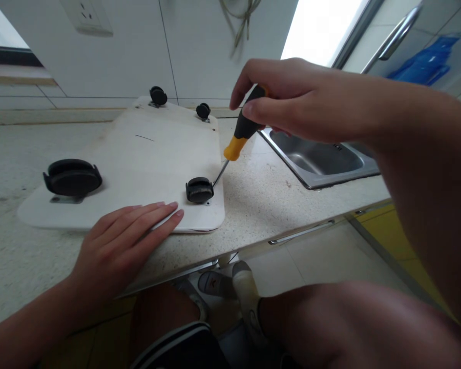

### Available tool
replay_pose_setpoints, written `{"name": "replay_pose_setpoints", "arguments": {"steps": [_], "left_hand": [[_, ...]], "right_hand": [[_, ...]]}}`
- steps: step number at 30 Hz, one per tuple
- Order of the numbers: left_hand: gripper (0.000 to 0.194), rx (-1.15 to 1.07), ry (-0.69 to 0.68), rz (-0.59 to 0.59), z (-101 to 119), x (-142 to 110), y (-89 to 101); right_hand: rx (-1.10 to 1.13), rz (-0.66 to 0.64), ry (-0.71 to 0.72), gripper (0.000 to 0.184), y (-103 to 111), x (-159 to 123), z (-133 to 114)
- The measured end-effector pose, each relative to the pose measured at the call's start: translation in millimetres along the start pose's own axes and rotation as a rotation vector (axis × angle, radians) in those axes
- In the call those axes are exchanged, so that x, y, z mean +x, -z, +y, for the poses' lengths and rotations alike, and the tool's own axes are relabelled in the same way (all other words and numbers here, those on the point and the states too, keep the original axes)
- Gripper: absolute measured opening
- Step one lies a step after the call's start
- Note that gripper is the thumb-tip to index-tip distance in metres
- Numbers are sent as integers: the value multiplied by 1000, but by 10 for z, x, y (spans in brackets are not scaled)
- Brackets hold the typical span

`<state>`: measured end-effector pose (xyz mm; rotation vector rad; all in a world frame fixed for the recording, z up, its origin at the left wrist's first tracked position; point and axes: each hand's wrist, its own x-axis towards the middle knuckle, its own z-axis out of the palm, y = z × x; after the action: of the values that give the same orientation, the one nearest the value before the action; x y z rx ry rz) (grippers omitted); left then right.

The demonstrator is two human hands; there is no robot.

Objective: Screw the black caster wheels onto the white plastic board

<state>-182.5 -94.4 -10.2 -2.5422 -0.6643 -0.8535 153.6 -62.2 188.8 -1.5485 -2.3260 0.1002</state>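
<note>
A white board [138,159] lies flat on the speckled counter [265,205] with black caster wheels at its corners. My right hand [292,97] is closed around a black and yellow screwdriver [241,134]; its tip rests at the base of the near right caster [199,190]. My left hand [126,241] lies flat with fingers stretched out on the board's near edge, just left of that caster. A larger-looking caster [72,178] sits at the near left, and two more casters [158,96] [203,110] stand at the far corners.
A steel sink [318,159] is set into the counter to the right of the board. A tiled wall with a socket [86,18] rises behind. Below the counter edge are drawer handles [301,232], my knees and feet [230,287], and the floor.
</note>
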Motion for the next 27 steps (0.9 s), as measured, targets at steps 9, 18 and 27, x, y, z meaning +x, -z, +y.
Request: {"name": "replay_pose_setpoints", "arguments": {"steps": [9,18,27], "left_hand": [[51,12,-42,-8,-16,-9,-7],[51,33,-158,-55,-175,-108,116],[51,2,-157,-16,-193,-106,81]], "right_hand": [[-28,14,212,26,4,-84,-145],[53,172,195,20,-123,-212,-295],[-237,208,91,44,-96,-69,-302]]}}
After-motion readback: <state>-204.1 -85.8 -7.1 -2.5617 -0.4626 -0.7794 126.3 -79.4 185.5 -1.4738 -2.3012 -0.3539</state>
